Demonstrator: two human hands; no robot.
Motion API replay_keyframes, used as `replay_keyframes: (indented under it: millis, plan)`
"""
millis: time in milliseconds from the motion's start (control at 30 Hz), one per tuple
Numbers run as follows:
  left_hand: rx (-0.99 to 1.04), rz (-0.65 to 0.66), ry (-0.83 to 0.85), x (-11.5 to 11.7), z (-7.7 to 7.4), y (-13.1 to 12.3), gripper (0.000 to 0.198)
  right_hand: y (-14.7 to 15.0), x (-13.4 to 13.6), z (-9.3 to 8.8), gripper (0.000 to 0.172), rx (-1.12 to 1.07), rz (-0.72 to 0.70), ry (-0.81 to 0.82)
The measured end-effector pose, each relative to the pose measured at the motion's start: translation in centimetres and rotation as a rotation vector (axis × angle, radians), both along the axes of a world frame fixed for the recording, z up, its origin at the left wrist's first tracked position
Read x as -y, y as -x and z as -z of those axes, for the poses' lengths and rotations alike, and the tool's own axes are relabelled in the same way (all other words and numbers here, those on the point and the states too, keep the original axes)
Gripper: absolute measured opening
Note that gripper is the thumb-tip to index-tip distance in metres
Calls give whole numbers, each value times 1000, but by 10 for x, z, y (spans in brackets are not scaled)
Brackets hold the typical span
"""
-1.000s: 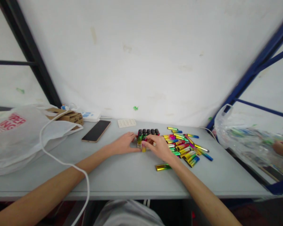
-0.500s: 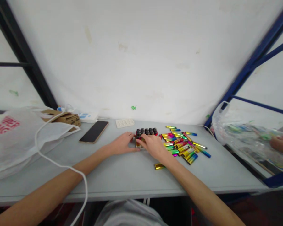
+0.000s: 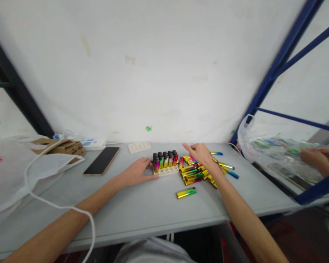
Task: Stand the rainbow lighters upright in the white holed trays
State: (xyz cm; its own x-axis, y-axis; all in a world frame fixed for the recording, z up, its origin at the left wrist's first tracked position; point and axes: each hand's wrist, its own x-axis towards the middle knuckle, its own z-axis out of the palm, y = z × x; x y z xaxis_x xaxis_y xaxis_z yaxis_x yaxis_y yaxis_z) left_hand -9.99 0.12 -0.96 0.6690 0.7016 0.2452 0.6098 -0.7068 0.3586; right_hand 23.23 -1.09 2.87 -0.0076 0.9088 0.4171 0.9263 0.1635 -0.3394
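A white slotted tray (image 3: 167,171) on the grey table (image 3: 142,204) holds several upright rainbow-coloured lighters (image 3: 166,159) with black caps. My left hand (image 3: 137,171) lies flat against the tray's left side, fingers spread. My right hand (image 3: 200,153) hovers over the pile of loose rainbow lighters (image 3: 194,172) to the tray's right, fingers stretched out and holding nothing. One lighter (image 3: 186,192) lies alone nearer to me.
A phone (image 3: 102,160), a spare white tray (image 3: 139,147), a cardboard box (image 3: 61,147) and a power strip (image 3: 91,143) lie at the back left. A white plastic bag (image 3: 13,171) sits left. Another person's hands (image 3: 316,157) handle a clear bag (image 3: 271,153) at right.
My right hand left the tray's front and moved right and back, over the loose pile. The tray's lighters now show uncovered. The view has swung slightly right.
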Motion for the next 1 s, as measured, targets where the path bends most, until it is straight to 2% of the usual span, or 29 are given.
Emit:
replay_keyframes:
  millis: [67, 167, 233, 333, 433, 500, 567, 700, 800, 900, 1000]
  plan:
    - [-6, -2, 13, -1, -2, 2, 59, 1, -11, 0, 60, 42, -57, 62]
    - [-13, -6, 29, -5, -5, 10, 58, 12, -27, 6, 31, 99, -158, 144]
    - [-19, -13, 31, -9, -6, 17, 57, 23, -36, 13, 30, 125, -182, 205]
    - [-42, -43, 21, -13, -8, 26, 55, 38, -44, 24, 39, 146, -181, 268]
    - [-55, -59, 6, -15, -8, 31, 54, 47, -48, 32, 32, 118, -216, 272]
    - [-52, -54, 3, -15, -7, 31, 53, 47, -48, 33, 20, 9, -266, 243]
    - [-44, -56, 8, -15, -5, 30, 54, 42, -45, 30, 16, -207, -331, 217]
    - [-15, -60, 19, -12, 0, 19, 58, 28, -28, 15, 30, -717, -416, 141]
    - [9, -50, 2, -10, 3, 7, 58, 22, -11, 4, 39, -987, -468, 142]
    - [3, -46, -16, -8, 6, -1, 57, 24, 1, -4, 43, -1164, -497, 239]
    - [-9, -36, -21, -9, 7, -3, 55, 33, 6, -7, 49, -1241, -416, 303]
